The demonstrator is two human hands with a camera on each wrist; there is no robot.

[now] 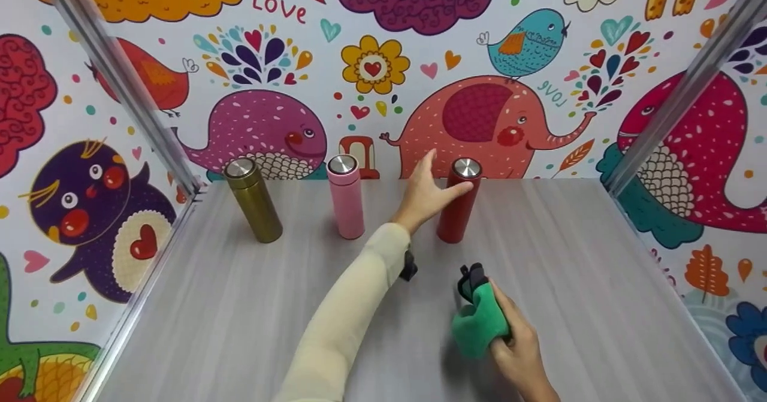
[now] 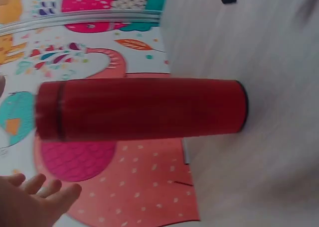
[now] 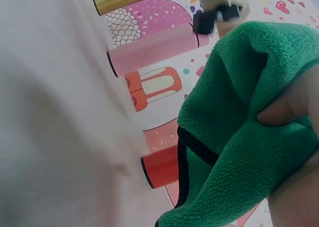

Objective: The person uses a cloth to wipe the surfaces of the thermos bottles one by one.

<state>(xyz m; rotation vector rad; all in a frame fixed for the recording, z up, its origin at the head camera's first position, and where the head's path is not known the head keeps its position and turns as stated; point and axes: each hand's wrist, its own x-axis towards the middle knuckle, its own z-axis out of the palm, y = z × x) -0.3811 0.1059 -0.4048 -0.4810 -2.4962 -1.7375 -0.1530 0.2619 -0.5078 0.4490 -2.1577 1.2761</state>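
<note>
A red thermos bottle [image 1: 453, 222] with a steel-topped lid stands upright on the table. My left hand [image 1: 426, 195] reaches to its upper part, thumb and fingers spread on either side of the lid. In the left wrist view a gap shows between the fingers [image 2: 42, 194] and the red bottle [image 2: 149, 109]. Lower right, my right hand [image 1: 520, 345] grips a bunched green cloth [image 1: 479, 327] with black edging. Close up in the right wrist view, the thumb presses into the folds of the plush cloth [image 3: 234, 157].
Left of the red bottle stand a pink thermos bottle [image 1: 347, 210] and, farther left, an olive-gold one [image 1: 259, 210], both upright. The grey wood-grain table [image 1: 198, 318] meets cartoon-printed walls at the back and sides, with metal posts [image 1: 665, 114] at the corners.
</note>
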